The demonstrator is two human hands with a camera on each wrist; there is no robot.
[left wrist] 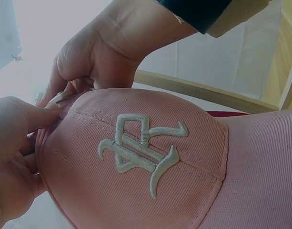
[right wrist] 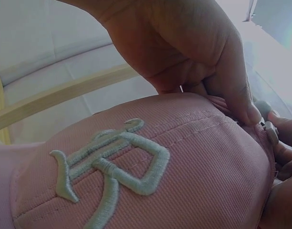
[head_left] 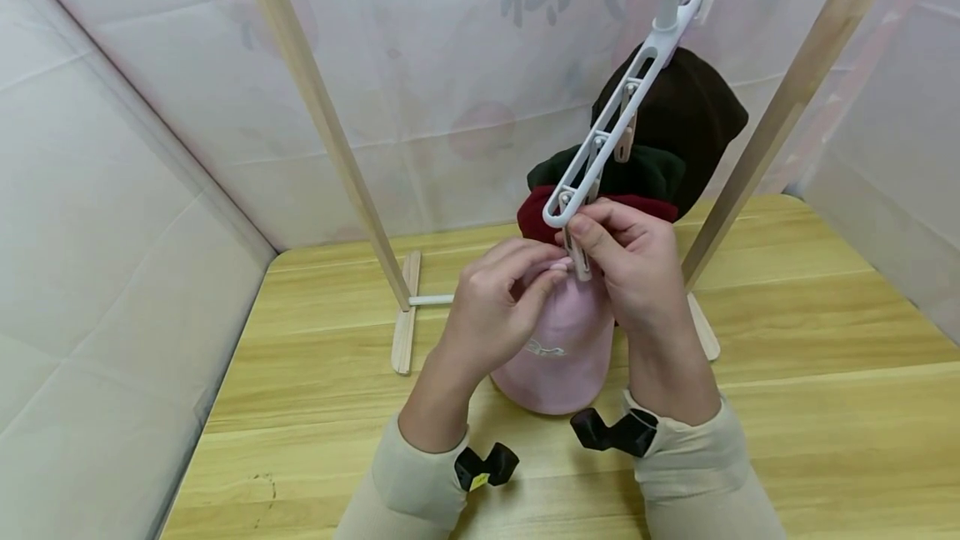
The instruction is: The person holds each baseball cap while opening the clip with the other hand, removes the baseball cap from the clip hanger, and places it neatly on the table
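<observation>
A pink cap (head_left: 558, 348) with a white embroidered logo (left wrist: 141, 152) hangs in front of me, its brim pointing down. My left hand (head_left: 553, 267) pinches the cap's top edge between thumb and fingers. My right hand (head_left: 592, 227) pinches the lowest clip (head_left: 577, 261) of a white clip hanger (head_left: 622, 111), right at that same edge. In the left wrist view my left hand (left wrist: 22, 133) sits at the cap's left edge, below the right hand (left wrist: 95, 57). In the right wrist view the right hand (right wrist: 198, 52) presses on the cap (right wrist: 150, 181) beside the clip (right wrist: 269, 130).
The hanger hangs from a wooden rack (head_left: 322, 115) on a wooden table (head_left: 825, 407). Further up it carries a dark red cap (head_left: 536, 219), a dark green cap (head_left: 645, 173) and a dark brown cap (head_left: 693, 119). Pale fabric walls (head_left: 112, 232) close in on three sides.
</observation>
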